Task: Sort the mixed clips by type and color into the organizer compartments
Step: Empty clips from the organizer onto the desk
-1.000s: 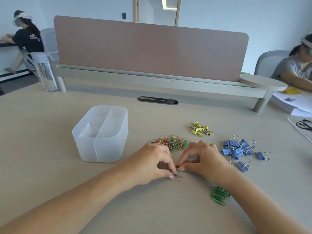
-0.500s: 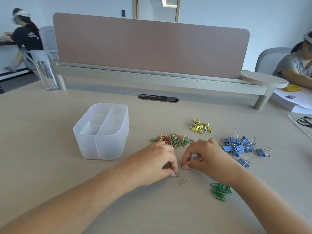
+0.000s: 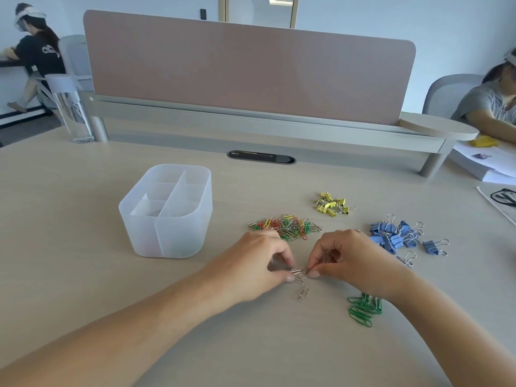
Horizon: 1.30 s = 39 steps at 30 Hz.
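Right of organizer (image 3: 167, 219): left hand (image 3: 251, 263), right hand (image 3: 346, 261) each pinch silver clips (image 3: 297, 272); tugging linked ones risks flinging them among green clips (image 3: 363, 310).

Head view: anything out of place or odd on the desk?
Nothing spilled or damaged. One blue binder clip lies apart from the blue pile, and a lone silver paper clip lies loose by the left hand.

An office: shared desk (image 3: 83, 219) with divider panel (image 3: 245, 71), chairs (image 3: 446, 93).
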Each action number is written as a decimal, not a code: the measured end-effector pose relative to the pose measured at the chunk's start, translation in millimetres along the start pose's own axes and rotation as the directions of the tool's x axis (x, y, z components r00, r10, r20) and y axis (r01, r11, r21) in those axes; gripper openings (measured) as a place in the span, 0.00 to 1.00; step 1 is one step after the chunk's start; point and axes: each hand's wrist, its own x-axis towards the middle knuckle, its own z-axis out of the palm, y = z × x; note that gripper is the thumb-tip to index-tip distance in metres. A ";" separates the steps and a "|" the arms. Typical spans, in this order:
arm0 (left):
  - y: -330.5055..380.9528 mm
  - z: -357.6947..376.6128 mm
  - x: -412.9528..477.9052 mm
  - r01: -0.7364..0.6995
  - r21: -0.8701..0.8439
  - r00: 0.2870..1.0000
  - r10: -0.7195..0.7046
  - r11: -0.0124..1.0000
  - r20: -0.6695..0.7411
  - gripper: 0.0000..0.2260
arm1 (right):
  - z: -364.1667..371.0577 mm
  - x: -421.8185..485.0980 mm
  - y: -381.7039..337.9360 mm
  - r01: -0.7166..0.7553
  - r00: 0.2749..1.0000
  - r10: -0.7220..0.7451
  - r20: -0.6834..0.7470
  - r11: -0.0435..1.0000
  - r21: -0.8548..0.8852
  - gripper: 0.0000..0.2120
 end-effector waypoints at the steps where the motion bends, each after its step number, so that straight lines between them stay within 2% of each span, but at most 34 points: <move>1: 1.2 0.9 -0.1 -0.007 -0.004 1.000 0.007 1.000 -0.006 0.05 | 1.3 0.1 -1.2 0.000 1.000 0.000 -0.005 1.000 -0.004 0.06; 5: 3.8 3.4 -0.4 -0.050 0.023 0.998 0.050 0.998 -0.024 0.03 | 2.5 -0.8 -3.6 -0.014 1.000 0.014 -0.015 1.000 0.017 0.05; 9: 6.5 6.0 2.5 -0.167 0.175 0.985 0.173 0.970 -0.019 0.04 | 3.4 -1.5 -4.8 -0.031 0.999 0.031 -0.006 0.999 0.030 0.05; 14: 9.2 4.4 4.2 -0.243 0.267 0.967 0.254 0.933 -0.006 0.05 | -1.0 -3.1 -6.3 -0.039 0.999 0.039 0.007 0.997 -0.070 0.04; 20: 0.6 -7.4 2.6 -0.174 0.241 0.984 0.174 0.955 0.019 0.03 | 3.7 -4.3 -11.0 0.020 1.000 -0.019 0.019 0.998 -0.052 0.04; 24: -2.1 -14.0 1.4 -0.158 0.256 0.987 0.153 0.954 0.039 0.03 | 0.4 -6.9 -12.5 0.083 0.992 -0.080 0.094 0.996 -0.036 0.03; 29: 0.0 -12.0 3.0 -0.164 0.286 0.986 0.155 0.944 0.054 0.03 | 0.5 -9.3 -15.8 0.073 0.988 -0.066 0.138 0.996 -0.050 0.10; 33: -0.1 -13.1 4.6 -0.150 0.295 0.989 0.138 0.944 0.061 0.03 | 6.0 -7.4 -19.3 0.078 0.989 -0.071 0.130 0.996 -0.050 0.07; 39: -1.6 -17.5 4.5 -0.096 0.375 0.993 0.064 0.922 0.096 0.05 | 7.8 -5.9 -21.1 0.132 0.985 -0.102 0.141 0.967 -0.218 0.04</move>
